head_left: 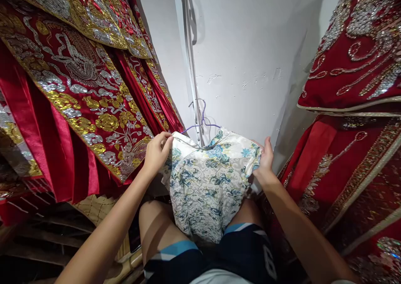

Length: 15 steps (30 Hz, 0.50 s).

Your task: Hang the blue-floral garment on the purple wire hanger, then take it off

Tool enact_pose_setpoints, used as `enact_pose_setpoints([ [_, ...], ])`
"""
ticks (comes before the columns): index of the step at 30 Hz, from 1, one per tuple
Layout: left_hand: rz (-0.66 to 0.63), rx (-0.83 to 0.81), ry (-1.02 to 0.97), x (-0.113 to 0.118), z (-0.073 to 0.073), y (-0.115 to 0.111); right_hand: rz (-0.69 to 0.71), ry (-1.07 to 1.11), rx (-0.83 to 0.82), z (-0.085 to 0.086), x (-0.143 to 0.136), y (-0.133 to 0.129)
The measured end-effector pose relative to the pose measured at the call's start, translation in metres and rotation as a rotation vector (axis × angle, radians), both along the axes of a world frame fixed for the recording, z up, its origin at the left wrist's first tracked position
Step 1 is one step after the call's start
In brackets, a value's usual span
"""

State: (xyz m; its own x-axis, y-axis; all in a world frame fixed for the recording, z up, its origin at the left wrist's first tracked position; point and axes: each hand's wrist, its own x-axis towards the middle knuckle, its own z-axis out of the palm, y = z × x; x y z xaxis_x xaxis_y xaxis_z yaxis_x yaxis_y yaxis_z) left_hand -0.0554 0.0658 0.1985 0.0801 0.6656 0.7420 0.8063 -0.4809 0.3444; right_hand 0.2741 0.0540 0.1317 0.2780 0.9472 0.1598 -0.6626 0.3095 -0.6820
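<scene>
A short-sleeved white floral blouse [209, 183] with blue and green flowers hangs in front of me on a purple wire hanger [203, 119]. At the blouse's left shoulder edge, my left hand [158, 152] is closed, pinching the cloth between thumb and fingers. My right hand [265, 156] grips the opposite sleeve, its thumb pointing up and its fingers partly hidden behind the cloth. Between the two hands the blouse is spread wide, and its lower part hangs down over my legs. The hanger's hook stands by a narrow metal upright [188, 58].
Red garments with gold and silver sequins [106, 121] hang close on the left. More red beaded garments [354, 75] hang on the right. Behind the upright is a pale wall [244, 46] with chipped paint. Bamboo-like poles [125, 267] lie low at the left.
</scene>
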Motion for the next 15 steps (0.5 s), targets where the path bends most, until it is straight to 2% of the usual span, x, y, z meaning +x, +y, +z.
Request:
enact_pose_setpoints([
  [4, -0.046, 0.015, 0.048, 0.016, 0.033, 0.014, -0.196, -0.296, 0.080, 0.018, 0.019, 0.003],
  [6, -0.073, 0.012, 0.084, 0.028, 0.046, 0.016, -0.267, -0.310, 0.081, 0.021, 0.024, -0.001],
  [8, -0.067, 0.025, 0.152, 0.041, 0.052, 0.015, -0.342, -0.257, 0.072, 0.019, 0.025, -0.011],
  [11, -0.065, 0.047, 0.233, 0.056, 0.043, 0.007, -0.447, -0.158, 0.018, 0.006, 0.017, -0.034],
  [13, -0.095, 0.064, 0.239, 0.059, 0.025, 0.003, -0.459, -0.136, -0.048, -0.006, 0.006, -0.054],
  [15, -0.116, 0.101, 0.190, 0.057, 0.004, 0.003, -0.398, -0.173, -0.093, -0.016, -0.010, -0.076],
])
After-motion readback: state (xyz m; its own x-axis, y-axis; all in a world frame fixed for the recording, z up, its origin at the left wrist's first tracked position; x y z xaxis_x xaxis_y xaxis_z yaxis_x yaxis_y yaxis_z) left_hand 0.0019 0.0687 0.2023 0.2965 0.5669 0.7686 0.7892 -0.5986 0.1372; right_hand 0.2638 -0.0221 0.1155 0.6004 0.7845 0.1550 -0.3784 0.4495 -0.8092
